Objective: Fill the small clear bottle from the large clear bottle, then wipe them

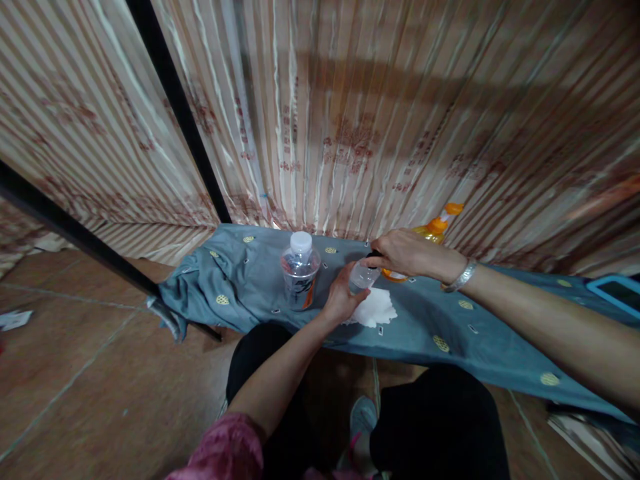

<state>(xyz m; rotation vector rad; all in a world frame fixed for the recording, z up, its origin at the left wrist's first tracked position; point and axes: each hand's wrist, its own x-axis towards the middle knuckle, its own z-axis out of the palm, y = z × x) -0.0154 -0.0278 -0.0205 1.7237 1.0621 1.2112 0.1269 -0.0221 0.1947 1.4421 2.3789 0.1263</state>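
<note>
My left hand (343, 298) is closed around a small clear bottle (361, 278) held at a tilt over the cloth-covered bench. On the bottle's upper end is a black cap (373, 256), and the fingers of my right hand (403, 253) are closed on it. Beneath the bottle lies a white sheet with a ragged edge (379, 308), possibly tissue. To the left stands a larger clear bottle with a white cap and printed label (300, 273). Partly hidden behind my right hand is a yellow bottle with an orange pump top (439, 225).
A patterned grey-blue cloth (250, 280) covers the narrow bench. Striped curtains (350, 133) hang close behind it. Dark metal poles (185, 113) rise at the left. A blue-framed device (617, 297) lies at the right end. My knees are against the near side.
</note>
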